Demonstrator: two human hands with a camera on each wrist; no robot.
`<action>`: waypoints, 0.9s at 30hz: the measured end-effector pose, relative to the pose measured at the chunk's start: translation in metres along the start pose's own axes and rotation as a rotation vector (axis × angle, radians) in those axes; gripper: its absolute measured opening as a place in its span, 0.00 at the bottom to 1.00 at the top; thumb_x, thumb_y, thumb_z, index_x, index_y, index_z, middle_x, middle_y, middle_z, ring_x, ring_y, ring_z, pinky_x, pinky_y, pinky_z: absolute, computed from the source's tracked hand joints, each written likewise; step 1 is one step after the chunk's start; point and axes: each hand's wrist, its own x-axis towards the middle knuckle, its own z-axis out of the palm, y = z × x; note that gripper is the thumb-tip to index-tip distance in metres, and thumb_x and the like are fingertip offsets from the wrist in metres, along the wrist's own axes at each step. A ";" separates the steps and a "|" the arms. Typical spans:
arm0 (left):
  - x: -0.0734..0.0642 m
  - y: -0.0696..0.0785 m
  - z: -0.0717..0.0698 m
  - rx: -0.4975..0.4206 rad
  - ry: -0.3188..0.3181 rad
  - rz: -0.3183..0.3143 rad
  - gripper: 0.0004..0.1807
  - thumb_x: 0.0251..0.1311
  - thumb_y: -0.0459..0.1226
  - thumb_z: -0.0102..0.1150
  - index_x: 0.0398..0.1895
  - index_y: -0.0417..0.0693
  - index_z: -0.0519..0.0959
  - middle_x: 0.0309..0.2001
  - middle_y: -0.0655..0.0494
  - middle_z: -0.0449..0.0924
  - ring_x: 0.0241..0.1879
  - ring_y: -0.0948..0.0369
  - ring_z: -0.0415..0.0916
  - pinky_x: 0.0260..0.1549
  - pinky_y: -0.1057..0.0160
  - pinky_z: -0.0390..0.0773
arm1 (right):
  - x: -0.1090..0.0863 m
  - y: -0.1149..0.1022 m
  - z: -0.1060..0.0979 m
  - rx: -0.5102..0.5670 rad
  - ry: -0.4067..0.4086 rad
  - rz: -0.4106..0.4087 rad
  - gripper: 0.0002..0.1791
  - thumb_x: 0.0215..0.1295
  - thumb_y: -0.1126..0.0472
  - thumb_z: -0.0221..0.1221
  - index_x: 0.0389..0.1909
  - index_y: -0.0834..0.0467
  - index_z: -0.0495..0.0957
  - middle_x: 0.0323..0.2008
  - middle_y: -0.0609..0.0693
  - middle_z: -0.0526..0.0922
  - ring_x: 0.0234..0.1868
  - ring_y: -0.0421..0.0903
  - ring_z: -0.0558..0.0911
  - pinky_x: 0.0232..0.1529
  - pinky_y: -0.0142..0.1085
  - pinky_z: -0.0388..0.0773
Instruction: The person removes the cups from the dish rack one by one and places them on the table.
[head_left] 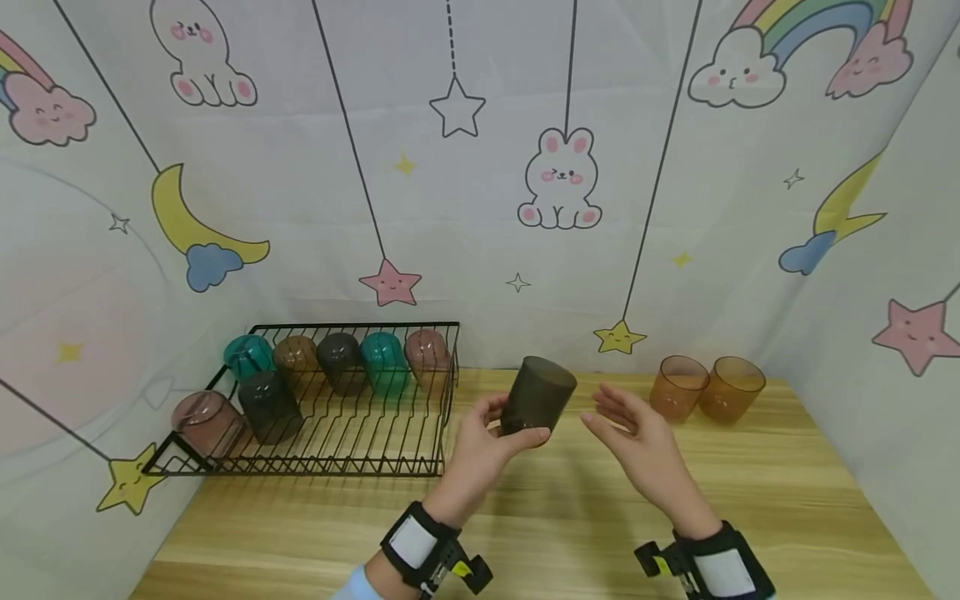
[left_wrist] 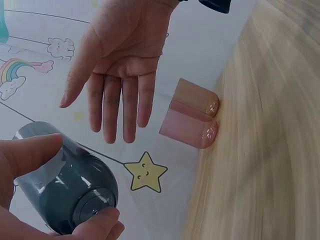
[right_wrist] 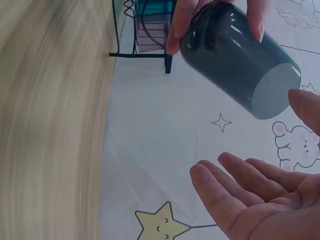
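A dark grey see-through cup [head_left: 538,395] is held above the table by my left hand [head_left: 480,450], thumb and fingers about its lower part. Its rim tilts up and to the right; the rounded base shows in the left wrist view, where the cup [left_wrist: 70,175] is close to the camera. My right hand [head_left: 637,450] hovers just right of the cup, apart from it, palm turned toward it. In the right wrist view that hand [right_wrist: 265,195] has loosely extended fingers and holds nothing.
A black wire rack [head_left: 360,467] on the left carries several upturned cups in teal, brown, grey and pink, such as a teal cup [head_left: 385,364]. Two amber cups, one orange [head_left: 677,390] and one yellower [head_left: 731,390], stand side by side on the wooden table [head_left: 600,517] near the back wall.
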 end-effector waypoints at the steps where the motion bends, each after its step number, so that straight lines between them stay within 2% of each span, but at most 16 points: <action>1: 0.000 0.000 0.001 -0.027 -0.011 -0.010 0.41 0.42 0.47 0.73 0.61 0.51 0.65 0.58 0.49 0.66 0.51 0.53 0.73 0.45 0.59 0.78 | 0.001 -0.002 0.001 0.014 -0.007 -0.001 0.37 0.60 0.38 0.56 0.66 0.52 0.62 0.62 0.52 0.71 0.63 0.49 0.72 0.57 0.45 0.74; 4: 0.002 -0.002 0.004 -0.079 -0.030 -0.029 0.41 0.44 0.47 0.72 0.62 0.48 0.63 0.58 0.46 0.65 0.50 0.53 0.73 0.46 0.59 0.78 | 0.003 -0.006 0.004 0.049 -0.031 -0.005 0.37 0.60 0.40 0.57 0.67 0.53 0.61 0.63 0.52 0.71 0.63 0.50 0.71 0.57 0.47 0.74; 9: 0.003 -0.002 0.010 -0.093 -0.043 -0.046 0.40 0.46 0.47 0.71 0.61 0.47 0.63 0.58 0.45 0.65 0.49 0.53 0.73 0.46 0.59 0.78 | 0.008 -0.010 0.010 0.088 -0.048 0.008 0.37 0.60 0.40 0.58 0.67 0.52 0.61 0.63 0.53 0.71 0.63 0.52 0.72 0.57 0.50 0.73; 20: 0.003 -0.003 0.017 -0.078 -0.081 -0.043 0.40 0.46 0.46 0.71 0.62 0.48 0.63 0.57 0.46 0.66 0.48 0.55 0.75 0.45 0.59 0.79 | 0.016 -0.013 0.016 0.136 -0.053 0.032 0.35 0.57 0.40 0.60 0.64 0.47 0.65 0.58 0.51 0.75 0.60 0.49 0.74 0.56 0.48 0.75; 27: 0.007 -0.007 0.020 -0.040 -0.106 -0.012 0.38 0.44 0.45 0.73 0.59 0.49 0.66 0.55 0.47 0.69 0.48 0.55 0.77 0.43 0.60 0.80 | 0.018 -0.015 0.016 0.119 -0.039 0.057 0.40 0.51 0.40 0.65 0.65 0.46 0.63 0.58 0.52 0.75 0.58 0.51 0.76 0.53 0.46 0.77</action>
